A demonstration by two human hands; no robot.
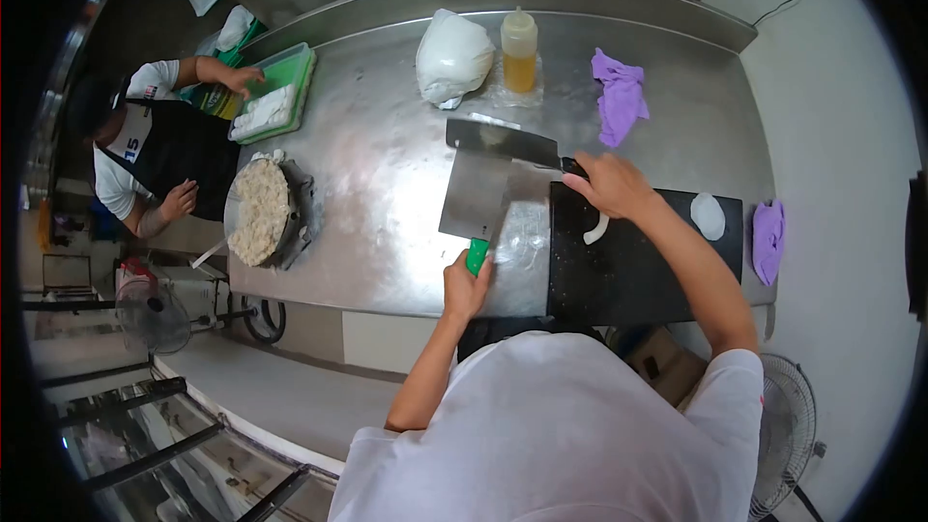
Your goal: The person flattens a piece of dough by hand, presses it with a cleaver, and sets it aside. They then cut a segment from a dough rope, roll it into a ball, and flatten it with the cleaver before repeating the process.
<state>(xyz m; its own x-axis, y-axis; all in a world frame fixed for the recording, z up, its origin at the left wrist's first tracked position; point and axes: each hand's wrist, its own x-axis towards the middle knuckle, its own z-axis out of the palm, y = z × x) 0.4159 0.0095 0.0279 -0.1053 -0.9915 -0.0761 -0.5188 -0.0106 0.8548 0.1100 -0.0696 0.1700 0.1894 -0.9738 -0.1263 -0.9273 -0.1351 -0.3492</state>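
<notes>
My left hand (467,285) is wrapped round the green handle of a wide metal scraper (474,195), its blade pointing away from me. My right hand (614,184) grips the black handle of a cleaver (503,142), whose broad blade reaches left over the far end of the scraper. The two blades overlap in view; whether they touch I cannot tell. Under my right forearm is a black cutting board (619,275). On it lie a curved white piece (596,228) near my right hand and a round white piece (708,217) at the right.
The steel table (377,155) holds a white bag (452,58), a bottle of yellow liquid (519,53) and purple cloths (621,97). At the left are a pan of pale, lumpy food (259,213) and a green tray (301,87), beside a co-worker in a black apron (193,150).
</notes>
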